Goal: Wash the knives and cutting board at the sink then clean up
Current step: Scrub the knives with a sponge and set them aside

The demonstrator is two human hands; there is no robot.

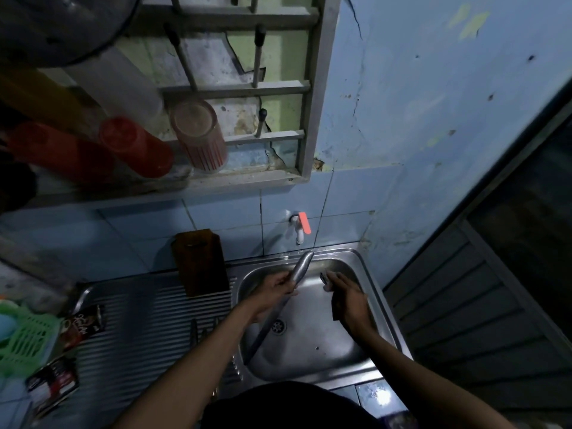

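A long steel knife [301,266] lies slanted over the sink basin [312,345], its rounded metal handle up near the tap and its blade running down toward the drain. My left hand [272,292] grips it at the middle. My right hand [346,300] is inside the basin to the right and holds a dark pad [335,312]. Something small and pale shows at its fingertips, too blurred to name. Two or three more knives [198,331] lie on the ribbed drainboard [148,329], left of my left forearm.
A brown wooden block [201,261] stands at the back of the drainboard. The white tap [298,229] with an orange lever is on the tiled wall above the basin. A green basket [24,339] and dark sachets [83,326] sit far left. Cups hang on a rack above.
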